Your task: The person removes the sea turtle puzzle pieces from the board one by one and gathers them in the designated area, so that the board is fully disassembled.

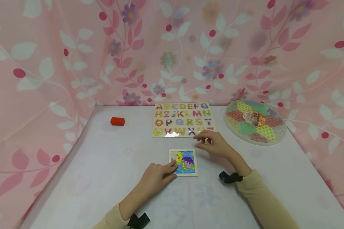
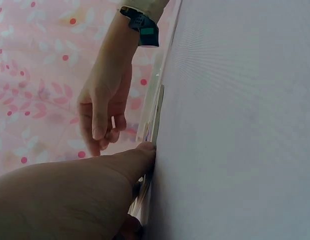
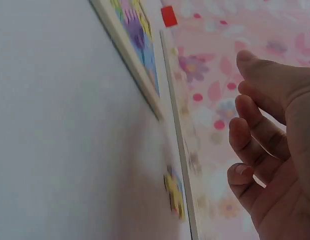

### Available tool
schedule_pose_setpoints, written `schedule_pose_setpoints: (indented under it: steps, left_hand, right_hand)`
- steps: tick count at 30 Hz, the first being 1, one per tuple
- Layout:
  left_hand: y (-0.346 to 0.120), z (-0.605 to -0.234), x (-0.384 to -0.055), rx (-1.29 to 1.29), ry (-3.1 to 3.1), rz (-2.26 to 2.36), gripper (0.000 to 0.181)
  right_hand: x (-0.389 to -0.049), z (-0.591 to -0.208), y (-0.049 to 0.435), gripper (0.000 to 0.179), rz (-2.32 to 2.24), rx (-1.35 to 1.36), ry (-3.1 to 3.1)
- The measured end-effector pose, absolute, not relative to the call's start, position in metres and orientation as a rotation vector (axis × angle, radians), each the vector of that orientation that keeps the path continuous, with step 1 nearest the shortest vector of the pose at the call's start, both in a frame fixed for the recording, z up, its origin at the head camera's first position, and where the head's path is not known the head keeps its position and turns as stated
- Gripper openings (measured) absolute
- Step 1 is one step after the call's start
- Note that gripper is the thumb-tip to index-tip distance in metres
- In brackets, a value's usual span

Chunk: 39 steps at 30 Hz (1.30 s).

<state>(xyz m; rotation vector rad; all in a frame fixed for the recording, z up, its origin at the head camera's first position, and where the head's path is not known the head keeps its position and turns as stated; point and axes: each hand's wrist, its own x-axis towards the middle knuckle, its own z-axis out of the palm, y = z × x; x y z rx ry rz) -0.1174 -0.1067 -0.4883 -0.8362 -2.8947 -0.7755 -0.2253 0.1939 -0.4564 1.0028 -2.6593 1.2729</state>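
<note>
A small square jigsaw puzzle (image 1: pixel 190 152) in a pale wooden frame shows a yellow and purple cartoon creature on blue. Its upper left corner shows bare wood. My left hand (image 1: pixel 157 176) rests on the puzzle's lower left side, forefinger extended over the picture, thumb (image 2: pixel 142 152) against the frame's edge. Right of the puzzle, my right hand (image 1: pixel 215 144) hovers with loosely bent fingers and nothing between them. Below it lies a loose yellow and blue puzzle piece (image 3: pixel 175 194), mostly covered by the hand in the head view.
Behind the puzzle lies a wooden alphabet board (image 1: pixel 183 118) with coloured letters. A round Chinese checkers board (image 1: pixel 255 122) is at the back right, and a red block (image 1: pixel 118 121) at the back left. Pink floral cloth (image 1: pixel 172 51) hangs behind the white table (image 1: pixel 103 165).
</note>
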Motion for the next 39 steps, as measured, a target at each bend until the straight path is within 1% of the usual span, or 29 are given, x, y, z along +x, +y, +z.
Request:
schedule_pose_setpoints:
  steps: [6,10,19,39]
  left_hand:
    - [-0.108,-0.488,-0.119,-0.853,-2.866,-0.762,0.037]
    - [-0.107,-0.491,-0.117,-0.852,-2.863,-0.744,0.037]
    - [-0.108,-0.492,-0.115,-0.842,-2.857,-0.728,0.037]
    - [-0.108,-0.49,-0.117,-0.835,-2.876,-0.736,0.039]
  right_hand:
    - [-0.225,-0.462,0.142,0.029,1.248,1.302,-2.714]
    - [-0.223,-0.473,0.128,0.027,1.253,1.398,-2.779]
    - [-0.215,-0.482,0.127,0.025,1.204,1.356,-2.836]
    - [-0.216,-0.482,0.125,0.018,1.174,1.237,-2.929]
